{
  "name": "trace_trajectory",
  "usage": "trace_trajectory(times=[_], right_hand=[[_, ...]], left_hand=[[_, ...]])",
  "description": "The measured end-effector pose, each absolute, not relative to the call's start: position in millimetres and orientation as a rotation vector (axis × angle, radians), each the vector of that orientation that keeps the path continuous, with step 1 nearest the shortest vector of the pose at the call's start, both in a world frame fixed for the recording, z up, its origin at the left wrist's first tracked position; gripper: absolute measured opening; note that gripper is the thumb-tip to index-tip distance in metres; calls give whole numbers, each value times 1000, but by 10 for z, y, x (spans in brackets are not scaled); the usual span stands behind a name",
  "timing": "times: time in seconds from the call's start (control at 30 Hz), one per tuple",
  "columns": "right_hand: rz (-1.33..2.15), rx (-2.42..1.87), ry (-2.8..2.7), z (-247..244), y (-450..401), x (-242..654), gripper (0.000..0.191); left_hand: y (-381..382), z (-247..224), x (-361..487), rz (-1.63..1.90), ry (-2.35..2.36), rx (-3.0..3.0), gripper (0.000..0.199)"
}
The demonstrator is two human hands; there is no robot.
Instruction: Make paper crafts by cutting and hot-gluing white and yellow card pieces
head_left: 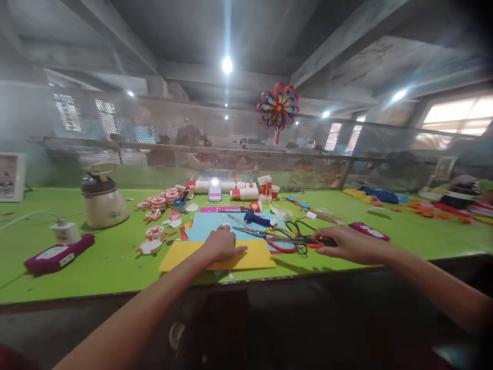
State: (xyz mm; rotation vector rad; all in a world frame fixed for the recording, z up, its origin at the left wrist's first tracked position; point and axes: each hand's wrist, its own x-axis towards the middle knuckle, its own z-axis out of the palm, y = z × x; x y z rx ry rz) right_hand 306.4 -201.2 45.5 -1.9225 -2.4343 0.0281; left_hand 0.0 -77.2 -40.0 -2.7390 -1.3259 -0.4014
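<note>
My left hand (221,245) lies with its fingers stretched out on a yellow sheet of paper (177,257) near the table's front edge. Its fingertips reach over the light blue paper (204,223) behind. To the right, my right hand (344,244) is closed around the handles of a pair of scissors (298,240), whose dark blades point left. Between the hands lie yellow-handled scissors (275,232), a red loop handle (283,248) and a blue-handled tool (258,220). A black cord (304,226) coils behind the held scissors.
On the green table (127,267), a kettle-like jug (103,200) and a purple power strip (59,254) stand left. Red-and-white paper pieces (156,232) lie nearer. Rolls of paper cups (244,193) and a phone (214,190) are behind. A pinwheel (279,108) hangs on the mesh screen.
</note>
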Motion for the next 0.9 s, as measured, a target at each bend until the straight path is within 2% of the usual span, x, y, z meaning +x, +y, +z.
trace_trajectory(times=[0.07,0.27,0.9], right_hand=[[111,-1924,-2385,265,-2190,3086,32],[71,-2021,-2259,-46,-2300,3262,39],[-2,-2000,-2185,-306,-2232,3135,30]], left_hand=[[-806,-488,57,-485,-1348,-2700,51],[-826,-620,72,-626,-1315,-2676,50],[-728,-661,32,-760,-1278,-2792,28]])
